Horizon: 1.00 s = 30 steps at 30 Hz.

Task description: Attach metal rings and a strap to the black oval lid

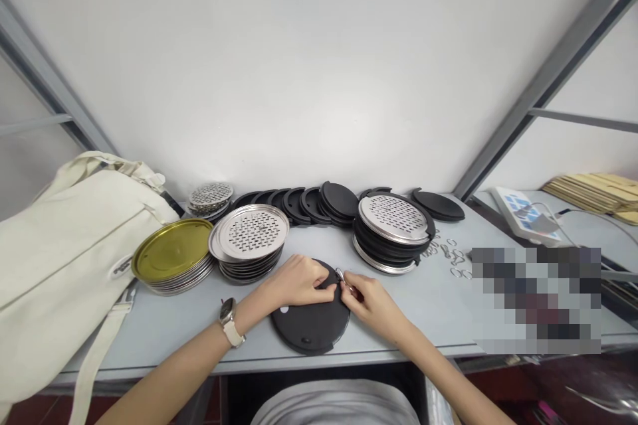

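Observation:
A round black disc (309, 329) lies flat near the table's front edge. My left hand (304, 282) rests on its upper part, fingers curled and thumb pressed against it by the right rim. At that same rim, my right hand (366, 299) pinches a small metal ring (340, 274), which touches or passes the disc's edge; whether it goes through a hole is hidden by my fingers. Several loose rings and clips (456, 255) lie to the right of my right hand. Just behind it stands a pile of black discs and perforated metal plates (393, 218).
To the left are perforated metal plates (256, 232), gold-coloured lids (174, 249) and a cream bag (74, 232). Black discs (339, 202) lean in a row along the wall. A white box (523, 216) and yellowish sheets (593, 192) sit at right, behind a blurred-out patch.

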Motion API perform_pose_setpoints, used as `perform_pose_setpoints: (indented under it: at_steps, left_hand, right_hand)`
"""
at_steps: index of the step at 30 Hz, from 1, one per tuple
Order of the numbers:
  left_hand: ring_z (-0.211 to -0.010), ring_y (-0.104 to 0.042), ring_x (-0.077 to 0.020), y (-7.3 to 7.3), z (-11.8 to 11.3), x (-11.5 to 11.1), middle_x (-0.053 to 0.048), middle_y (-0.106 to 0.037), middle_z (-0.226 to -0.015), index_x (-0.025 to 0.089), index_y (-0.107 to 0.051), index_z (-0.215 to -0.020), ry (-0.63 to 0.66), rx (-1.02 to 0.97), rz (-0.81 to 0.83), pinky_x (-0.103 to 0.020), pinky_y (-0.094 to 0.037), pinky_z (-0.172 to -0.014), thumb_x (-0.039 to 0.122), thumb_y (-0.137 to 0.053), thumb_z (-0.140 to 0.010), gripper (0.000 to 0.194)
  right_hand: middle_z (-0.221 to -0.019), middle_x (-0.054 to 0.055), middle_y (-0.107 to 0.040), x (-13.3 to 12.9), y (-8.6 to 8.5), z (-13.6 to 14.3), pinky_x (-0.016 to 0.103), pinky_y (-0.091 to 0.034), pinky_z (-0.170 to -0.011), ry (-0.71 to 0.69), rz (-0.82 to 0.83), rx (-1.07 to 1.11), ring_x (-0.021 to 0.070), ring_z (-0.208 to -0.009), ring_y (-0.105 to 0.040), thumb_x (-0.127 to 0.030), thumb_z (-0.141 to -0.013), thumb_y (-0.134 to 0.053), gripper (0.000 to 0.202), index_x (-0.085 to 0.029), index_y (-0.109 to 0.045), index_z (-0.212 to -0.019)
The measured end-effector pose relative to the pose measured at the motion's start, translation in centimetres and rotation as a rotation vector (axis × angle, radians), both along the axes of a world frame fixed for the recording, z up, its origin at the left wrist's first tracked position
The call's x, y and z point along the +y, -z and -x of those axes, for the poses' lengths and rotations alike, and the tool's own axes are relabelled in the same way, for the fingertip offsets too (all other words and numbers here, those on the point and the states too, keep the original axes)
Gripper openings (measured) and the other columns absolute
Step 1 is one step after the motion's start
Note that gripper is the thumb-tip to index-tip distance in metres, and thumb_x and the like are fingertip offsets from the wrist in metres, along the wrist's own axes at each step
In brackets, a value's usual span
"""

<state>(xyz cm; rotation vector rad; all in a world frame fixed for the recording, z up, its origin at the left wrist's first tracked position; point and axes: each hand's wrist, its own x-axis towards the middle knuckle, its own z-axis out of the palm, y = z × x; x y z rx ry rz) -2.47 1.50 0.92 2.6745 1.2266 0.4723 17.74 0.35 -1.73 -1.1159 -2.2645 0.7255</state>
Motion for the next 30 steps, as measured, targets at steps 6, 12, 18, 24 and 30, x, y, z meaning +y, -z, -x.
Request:
perform_pose_setpoints:
  at_steps: [6,12,18,24,30]
  left_hand:
    - [-0.048,-0.039,-0.0085,0.2,-0.36,-0.04,0.004,-0.052,-0.052,0.017,-0.044,-0.055,-0.018,-0.033,-0.001,-0.026,-0.019,-0.051,0.034,-0.058,-0.081,0.034]
    - [-0.048,-0.04,-0.0087,0.31,-0.41,-0.06,0.004,-0.052,-0.052,0.017,-0.046,-0.055,-0.02,-0.042,0.01,-0.025,-0.02,-0.051,0.035,-0.059,-0.08,0.033]
    - [-0.048,-0.04,-0.0088,0.3,-0.4,-0.15,0.004,-0.05,-0.051,0.017,-0.044,-0.055,-0.028,-0.045,0.002,-0.025,-0.02,-0.05,0.035,-0.059,-0.079,0.034]
    - [-0.048,-0.041,-0.0089,0.11,-0.46,-0.18,0.004,-0.051,-0.051,0.018,-0.045,-0.055,-0.027,-0.041,0.008,-0.025,-0.02,-0.05,0.035,-0.059,-0.08,0.033]
    - [-0.048,-0.042,-0.0093,-0.05,-0.61,-0.19,0.004,-0.052,-0.052,0.018,-0.047,-0.056,-0.016,-0.035,0.01,-0.026,-0.021,-0.051,0.033,-0.06,-0.079,0.031]
  right_hand:
    - [-0.059,-0.005,-0.034,0.04,0.09,-0.16,0.022,-0.025,-0.053,0.013,0.004,-0.001,0.0113,-0.056,-0.035,-0.018,-0.087,-0.043,0.026,-0.022,-0.028,-0.066]
    - [-0.058,-0.005,-0.036,-0.05,0.2,-0.38,0.023,-0.025,-0.054,0.027,-0.031,-0.034,0.0113,-0.055,-0.036,-0.018,-0.086,-0.045,0.024,-0.021,-0.032,-0.066]
    - [-0.059,-0.004,-0.039,0.05,0.37,-0.35,0.023,-0.025,-0.055,0.033,-0.083,-0.063,0.0113,-0.055,-0.039,-0.019,-0.085,-0.046,0.023,-0.021,-0.035,-0.065]
    - [-0.058,-0.005,-0.037,0.11,0.56,-0.42,0.023,-0.024,-0.054,0.033,-0.112,-0.09,0.0111,-0.054,-0.039,-0.018,-0.085,-0.047,0.023,-0.021,-0.036,-0.064]
    - [-0.056,-0.005,-0.036,0.03,0.63,-0.43,0.023,-0.025,-0.054,0.027,-0.166,-0.105,0.011,-0.052,-0.038,-0.018,-0.085,-0.047,0.023,-0.02,-0.039,-0.064]
